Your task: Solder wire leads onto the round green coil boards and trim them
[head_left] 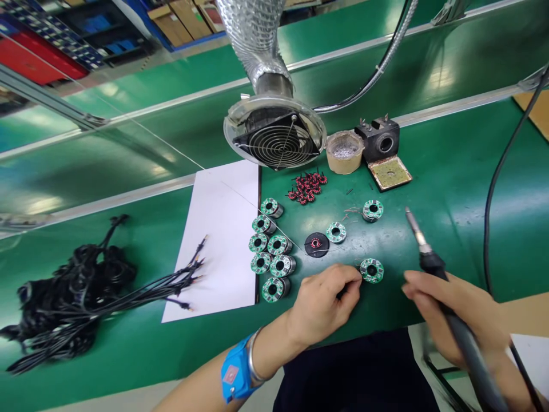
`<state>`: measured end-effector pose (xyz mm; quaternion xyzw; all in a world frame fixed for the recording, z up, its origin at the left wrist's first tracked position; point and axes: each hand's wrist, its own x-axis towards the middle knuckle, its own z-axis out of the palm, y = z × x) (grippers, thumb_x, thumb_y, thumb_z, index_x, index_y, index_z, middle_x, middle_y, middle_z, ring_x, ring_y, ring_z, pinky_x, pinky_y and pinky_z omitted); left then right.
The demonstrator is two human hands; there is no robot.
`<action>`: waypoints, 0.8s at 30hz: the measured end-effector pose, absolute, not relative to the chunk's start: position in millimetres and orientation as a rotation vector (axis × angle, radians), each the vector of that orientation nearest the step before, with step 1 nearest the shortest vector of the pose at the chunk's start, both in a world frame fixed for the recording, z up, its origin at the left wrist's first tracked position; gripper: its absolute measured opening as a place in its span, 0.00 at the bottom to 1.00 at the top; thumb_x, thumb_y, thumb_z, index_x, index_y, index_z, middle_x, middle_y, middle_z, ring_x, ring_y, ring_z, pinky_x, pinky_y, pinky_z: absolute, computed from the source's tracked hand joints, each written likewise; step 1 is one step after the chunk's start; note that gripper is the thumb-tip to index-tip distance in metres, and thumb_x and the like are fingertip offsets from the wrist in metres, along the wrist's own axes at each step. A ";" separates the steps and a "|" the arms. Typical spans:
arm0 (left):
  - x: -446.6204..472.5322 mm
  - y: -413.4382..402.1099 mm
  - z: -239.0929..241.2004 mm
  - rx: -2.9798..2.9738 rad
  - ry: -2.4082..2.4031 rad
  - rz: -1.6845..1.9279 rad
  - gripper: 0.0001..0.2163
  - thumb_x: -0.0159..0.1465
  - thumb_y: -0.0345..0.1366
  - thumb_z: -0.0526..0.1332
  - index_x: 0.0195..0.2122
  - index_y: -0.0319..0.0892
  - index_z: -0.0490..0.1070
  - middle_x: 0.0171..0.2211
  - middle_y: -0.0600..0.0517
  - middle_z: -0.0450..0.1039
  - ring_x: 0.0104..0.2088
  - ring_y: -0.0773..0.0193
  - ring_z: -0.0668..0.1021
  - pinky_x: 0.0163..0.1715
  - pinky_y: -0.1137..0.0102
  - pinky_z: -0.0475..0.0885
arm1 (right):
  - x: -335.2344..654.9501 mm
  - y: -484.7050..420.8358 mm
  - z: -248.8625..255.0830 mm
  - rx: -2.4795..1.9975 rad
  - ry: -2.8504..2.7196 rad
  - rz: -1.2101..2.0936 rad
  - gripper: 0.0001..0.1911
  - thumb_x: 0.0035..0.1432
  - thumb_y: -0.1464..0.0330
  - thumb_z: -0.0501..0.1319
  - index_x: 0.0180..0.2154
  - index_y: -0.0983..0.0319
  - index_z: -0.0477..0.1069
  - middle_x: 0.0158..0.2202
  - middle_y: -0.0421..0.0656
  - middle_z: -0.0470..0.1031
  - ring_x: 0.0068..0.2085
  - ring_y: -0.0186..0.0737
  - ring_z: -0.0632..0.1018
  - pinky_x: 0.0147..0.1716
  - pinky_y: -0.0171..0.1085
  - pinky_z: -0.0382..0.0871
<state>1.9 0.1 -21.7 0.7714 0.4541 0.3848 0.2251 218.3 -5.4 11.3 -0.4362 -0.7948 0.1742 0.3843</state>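
My right hand [463, 315] is wrapped round a soldering iron [437, 269], its metal tip pointing up and away over the bench, apart from the boards. My left hand [326, 300] is closed in a pinch at the left edge of a ring-shaped green circuit board [372, 270], its fingertips touching the rim. Just beyond lie another ring-shaped board [336, 232] and a board on a metal cylinder [372, 210]. Beside them a small red coil [316, 243] rests on a black disc [307, 250]. A thin solder wire [274, 224] runs down to this disc from the upper left.
Several board-topped cylinders [279, 245] stand left of my hand, by a white sheet [227, 229] with black cables [146, 294] across it. Red coils [307, 187] lie in a pile below a fume extractor [278, 140]. A solder-filled pot [344, 154] and iron stand [381, 140] are behind.
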 end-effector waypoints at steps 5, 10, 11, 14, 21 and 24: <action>1.3 -0.1 -23.6 2.170 1.233 1.057 0.09 0.60 0.23 0.60 0.40 0.40 0.65 0.32 0.55 0.73 0.31 0.71 0.77 0.31 0.78 0.72 | 196.0 6.1 -18.3 -1.118 -2.115 0.533 0.15 0.56 0.74 0.64 0.45 0.63 0.64 0.51 0.46 0.72 0.48 0.37 0.75 0.47 0.37 0.69; -1.2 0.6 -16.1 2.112 1.184 0.963 0.13 0.61 0.24 0.60 0.46 0.40 0.65 0.33 0.53 0.73 0.32 0.69 0.77 0.32 0.76 0.74 | 193.1 4.0 -21.9 -1.033 -2.072 0.548 0.16 0.55 0.80 0.61 0.45 0.63 0.63 0.41 0.43 0.75 0.50 0.35 0.76 0.48 0.34 0.70; -2.5 1.5 -14.2 2.107 1.159 0.944 0.15 0.62 0.24 0.60 0.49 0.39 0.65 0.34 0.52 0.73 0.34 0.69 0.77 0.33 0.76 0.74 | 193.9 3.0 -20.2 -1.012 -2.067 0.536 0.17 0.54 0.80 0.62 0.45 0.63 0.63 0.40 0.43 0.75 0.50 0.35 0.76 0.48 0.33 0.70; -7.2 5.3 -9.9 2.164 1.094 0.921 0.17 0.63 0.24 0.60 0.54 0.40 0.67 0.37 0.50 0.71 0.34 0.71 0.76 0.33 0.78 0.74 | 196.1 -0.6 -13.7 -0.969 -2.066 0.514 0.19 0.53 0.80 0.63 0.45 0.64 0.63 0.41 0.44 0.75 0.48 0.35 0.77 0.46 0.34 0.71; -9.0 16.2 3.0 2.036 0.998 0.941 0.04 0.62 0.28 0.63 0.38 0.38 0.74 0.36 0.51 0.75 0.36 0.70 0.77 0.37 0.78 0.73 | 196.5 -6.3 -4.2 -0.943 -2.020 0.589 0.20 0.52 0.80 0.63 0.46 0.62 0.63 0.39 0.45 0.77 0.48 0.39 0.77 0.49 0.37 0.73; -7.1 18.7 8.8 1.865 1.007 0.848 0.03 0.62 0.26 0.62 0.32 0.38 0.73 0.31 0.53 0.74 0.33 0.71 0.75 0.35 0.77 0.71 | 197.0 -5.6 -3.4 -0.939 -2.045 0.559 0.21 0.52 0.80 0.63 0.47 0.62 0.63 0.41 0.46 0.77 0.47 0.39 0.78 0.47 0.37 0.74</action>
